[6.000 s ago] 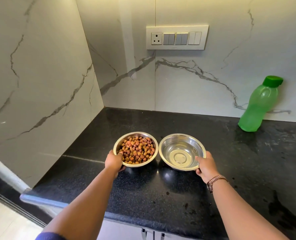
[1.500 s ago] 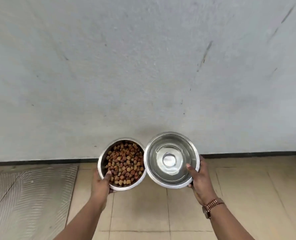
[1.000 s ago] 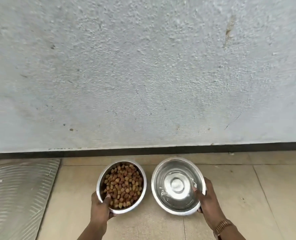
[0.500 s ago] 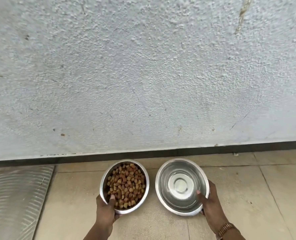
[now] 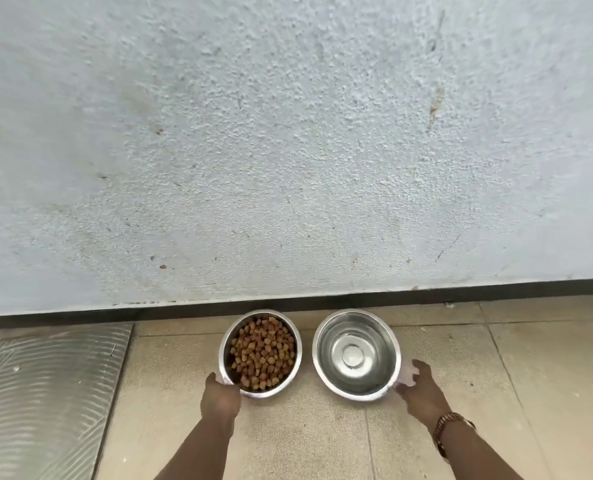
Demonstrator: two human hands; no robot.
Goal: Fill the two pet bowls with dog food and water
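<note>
Looking from the left, we saw a ribbed grey mat (image 5: 45, 403) on the tiled floor (image 5: 322, 441), against the foot of the rough pale wall (image 5: 288, 150). Next stood the steel bowl of dog food (image 5: 261, 353), close to the dark skirting (image 5: 461, 289). Our left hand (image 5: 220, 400) gripped its near rim, fingers (image 5: 231, 393) clamped on the metal. Just beside it, not touching, sat the steel water bowl (image 5: 356, 355); we could not tell how much water it held. Our right hand (image 5: 421, 393), a watch (image 5: 450, 427) on its wrist, was at that bowl's near right rim with fingers (image 5: 418, 367) spread apart; contact was unclear.
</note>
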